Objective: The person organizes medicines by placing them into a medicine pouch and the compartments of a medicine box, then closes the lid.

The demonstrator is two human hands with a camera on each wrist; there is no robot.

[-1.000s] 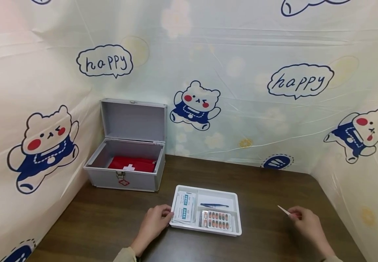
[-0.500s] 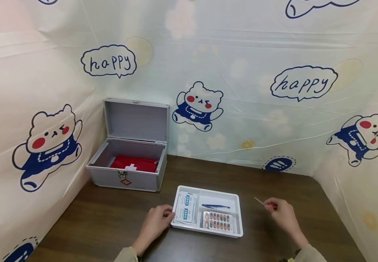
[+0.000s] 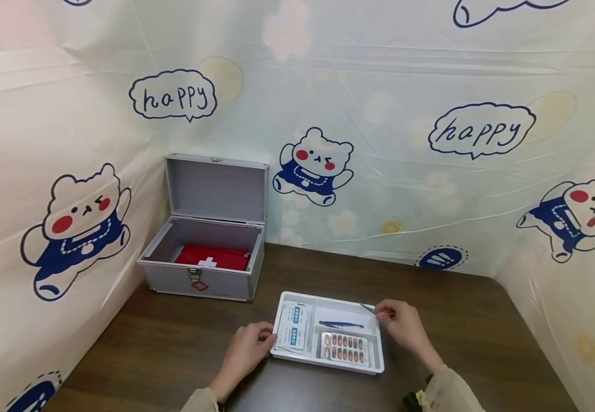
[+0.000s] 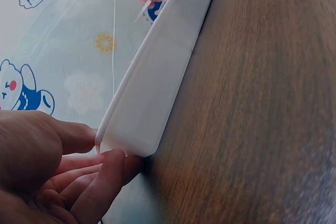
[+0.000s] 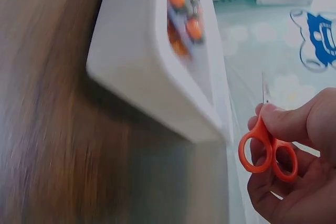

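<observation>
A white compartment tray (image 3: 328,368) lies on the table, holding flat printed packets (image 3: 294,327), blue tweezers (image 3: 341,324) and capsule blister packs (image 3: 346,348). My left hand (image 3: 245,349) grips the tray's left end near the front corner; in the left wrist view the thumb (image 4: 79,136) is at the rim and the fingers are against the wall below. Over the tray's back right corner, my right hand (image 3: 402,323) pinches small scissors. The right wrist view shows the scissors' orange handles (image 5: 256,153) between thumb and fingers, blades pointing away and closed together or nearly so.
A silver first-aid case (image 3: 199,283) stands with its lid raised at the back left, a red pouch (image 3: 217,257) with a white cross inside. A printed curtain (image 3: 379,171) surrounds the brown wooden table (image 3: 173,343) at the back and sides.
My right hand has carried the scissors leftward from the table's right side to above the tray's back right corner. The left hand has stayed at the tray's left end.
</observation>
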